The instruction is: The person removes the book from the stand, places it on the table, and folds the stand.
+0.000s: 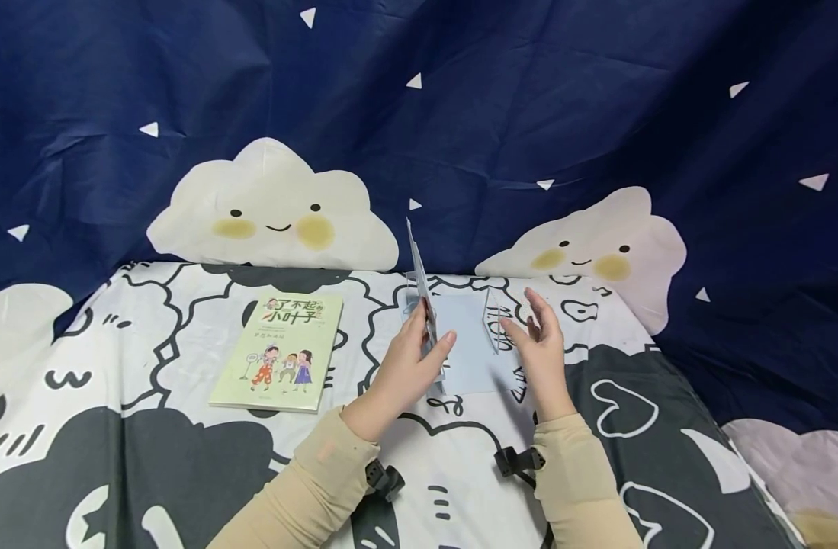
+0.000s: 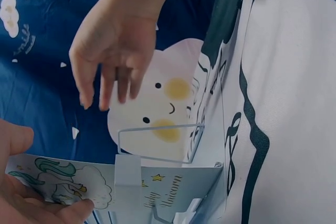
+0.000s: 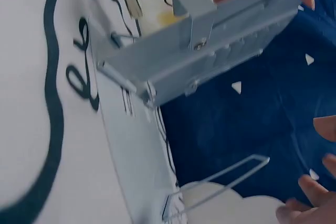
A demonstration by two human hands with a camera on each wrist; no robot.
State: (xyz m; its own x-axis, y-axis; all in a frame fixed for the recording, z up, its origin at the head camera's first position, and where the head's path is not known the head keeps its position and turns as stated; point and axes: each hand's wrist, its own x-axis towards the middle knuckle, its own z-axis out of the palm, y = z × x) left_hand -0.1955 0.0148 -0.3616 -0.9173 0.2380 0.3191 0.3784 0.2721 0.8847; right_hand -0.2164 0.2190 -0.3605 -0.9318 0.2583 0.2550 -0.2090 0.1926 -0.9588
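Your left hand [image 1: 408, 354] grips the raised panel [image 2: 100, 182] of the light-blue stand between thumb and fingers. Your right hand [image 1: 545, 362] is loose and holds nothing, just beside the wire loop [image 2: 160, 128] on the right. The base plate [image 1: 470, 343] lies on the patterned cloth [image 1: 453, 461], right of the green book [image 1: 276, 351]. With the base unheld, a sideways pull could drag it; loosening your left hand might let the panel drop if its joint is slack.
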